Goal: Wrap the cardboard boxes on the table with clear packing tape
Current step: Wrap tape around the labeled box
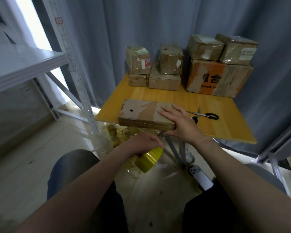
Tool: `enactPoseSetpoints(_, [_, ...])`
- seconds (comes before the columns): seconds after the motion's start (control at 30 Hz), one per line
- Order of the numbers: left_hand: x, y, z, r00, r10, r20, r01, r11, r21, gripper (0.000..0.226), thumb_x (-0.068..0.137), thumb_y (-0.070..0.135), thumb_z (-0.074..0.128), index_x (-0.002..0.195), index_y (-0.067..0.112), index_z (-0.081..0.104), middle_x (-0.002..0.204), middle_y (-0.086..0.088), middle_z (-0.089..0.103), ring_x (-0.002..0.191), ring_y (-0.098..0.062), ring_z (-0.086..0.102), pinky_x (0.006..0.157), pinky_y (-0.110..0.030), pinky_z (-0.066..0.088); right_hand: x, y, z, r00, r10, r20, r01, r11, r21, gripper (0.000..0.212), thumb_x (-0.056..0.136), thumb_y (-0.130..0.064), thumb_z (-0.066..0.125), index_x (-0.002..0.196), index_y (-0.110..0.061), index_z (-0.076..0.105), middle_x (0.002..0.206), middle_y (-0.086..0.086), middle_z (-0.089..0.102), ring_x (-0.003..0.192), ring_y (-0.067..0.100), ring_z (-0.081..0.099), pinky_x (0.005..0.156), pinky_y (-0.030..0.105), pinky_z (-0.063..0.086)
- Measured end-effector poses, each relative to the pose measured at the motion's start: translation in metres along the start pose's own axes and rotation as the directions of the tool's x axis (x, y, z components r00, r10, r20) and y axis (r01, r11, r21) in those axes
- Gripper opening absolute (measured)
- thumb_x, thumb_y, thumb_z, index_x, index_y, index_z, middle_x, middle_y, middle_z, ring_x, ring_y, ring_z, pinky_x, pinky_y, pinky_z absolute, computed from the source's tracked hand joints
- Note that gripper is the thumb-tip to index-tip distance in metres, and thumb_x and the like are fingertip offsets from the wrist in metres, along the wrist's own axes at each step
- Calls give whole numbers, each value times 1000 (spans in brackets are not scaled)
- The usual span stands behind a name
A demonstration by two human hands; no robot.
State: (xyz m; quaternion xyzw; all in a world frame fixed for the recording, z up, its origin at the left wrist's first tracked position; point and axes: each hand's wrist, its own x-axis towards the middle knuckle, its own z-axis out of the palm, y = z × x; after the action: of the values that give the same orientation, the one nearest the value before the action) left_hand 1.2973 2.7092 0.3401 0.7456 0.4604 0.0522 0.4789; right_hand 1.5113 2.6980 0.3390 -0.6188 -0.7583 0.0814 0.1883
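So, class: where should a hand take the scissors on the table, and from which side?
By the black handle loop at the right end of the scissors, coming from above on the right. They lie flat with blades spread open, one tip toward the right hand on the flat box, so that loop is the free, safe end.

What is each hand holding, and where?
Left hand grips the yellowish tape roll at its upper end; right hand presses flat on the brown cardboard box.
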Motion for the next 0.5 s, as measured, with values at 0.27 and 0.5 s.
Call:
enactPoseSetpoints(0.27, [-31, 16, -7, 989, 140, -53, -148, 973, -178, 21, 103, 19, 59, 104, 13, 79, 89, 0, 79, 88, -23, 77, 82, -36, 61, 0, -5, -20, 986, 104, 132, -92, 992, -89, 84, 89, -48, 75, 158, -51, 28, 169, -22, 15, 156, 22, 8, 118, 53, 16])
enactPoseSetpoints(0.5, [-69, 23, -24, 946, 133, -296, -260, 855, -448, 44, 112, 38, 36, 104, 16, 73, 88, -14, 78, 78, -27, 77, 64, -29, 59, -4, -65, -55, 987, 52, -151, 10, 925, 381, 47, 97, -59, 55, 129, -28, 70, 127, -11, 59, 120, 11, 53, 102, 36, 46])
